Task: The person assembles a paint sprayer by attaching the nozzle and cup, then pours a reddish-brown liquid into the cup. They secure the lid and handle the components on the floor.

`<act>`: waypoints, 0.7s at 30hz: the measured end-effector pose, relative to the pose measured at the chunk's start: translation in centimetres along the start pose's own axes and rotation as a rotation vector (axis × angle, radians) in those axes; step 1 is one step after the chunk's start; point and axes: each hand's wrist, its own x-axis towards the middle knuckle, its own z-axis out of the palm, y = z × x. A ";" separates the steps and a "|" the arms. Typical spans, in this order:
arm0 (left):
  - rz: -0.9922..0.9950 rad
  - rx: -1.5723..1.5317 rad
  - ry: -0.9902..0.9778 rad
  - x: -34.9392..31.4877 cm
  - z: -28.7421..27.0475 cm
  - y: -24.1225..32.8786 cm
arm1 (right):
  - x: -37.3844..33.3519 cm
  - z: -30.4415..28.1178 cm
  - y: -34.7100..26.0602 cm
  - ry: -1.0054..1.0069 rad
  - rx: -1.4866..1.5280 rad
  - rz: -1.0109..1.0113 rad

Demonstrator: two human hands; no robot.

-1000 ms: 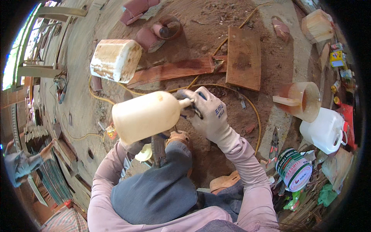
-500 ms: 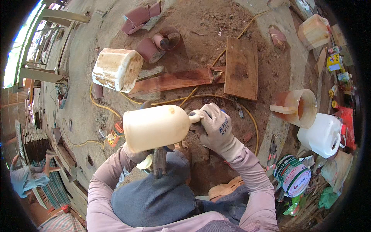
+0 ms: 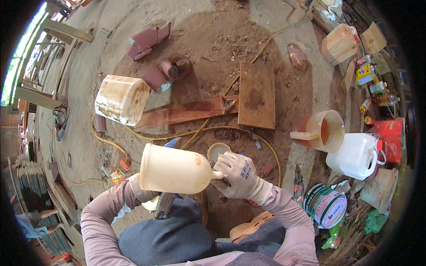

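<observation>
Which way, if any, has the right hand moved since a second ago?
Yes, downward in view: the right hand now sits farther below the yellow cable.

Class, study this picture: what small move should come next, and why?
Probably steady the cream container with the left hand and set the right hand securely on its narrow tip: the container lies sideways above the lap, its tip points rightward, and the right hand is right beside it.

Dirt flr (image 3: 213, 44) | brn wd brd (image 3: 257, 102) | ylw cord (image 3: 278, 164) | stained wht jug (image 3: 120, 99) | pliers (image 3: 298, 179)
</observation>
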 end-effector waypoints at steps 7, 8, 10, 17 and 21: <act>-0.026 -0.667 -0.058 1.1 1.1 0.2 | -0.5 0.6 -0.2 0.085 0.005 0.050; -0.011 -0.459 -0.041 1.2 1.1 -0.2 | -0.5 0.8 -0.1 0.114 0.030 0.035; -0.006 -0.563 -0.058 1.4 1.3 -1.2 | -0.7 1.3 0.0 0.099 0.065 0.055; 0.409 -0.118 -0.065 2.3 2.6 -10.6 | -1.9 3.9 0.5 0.135 0.110 0.063; 0.217 0.338 -0.185 0.2 2.4 -16.2 | -1.0 5.0 0.0 0.212 0.156 0.032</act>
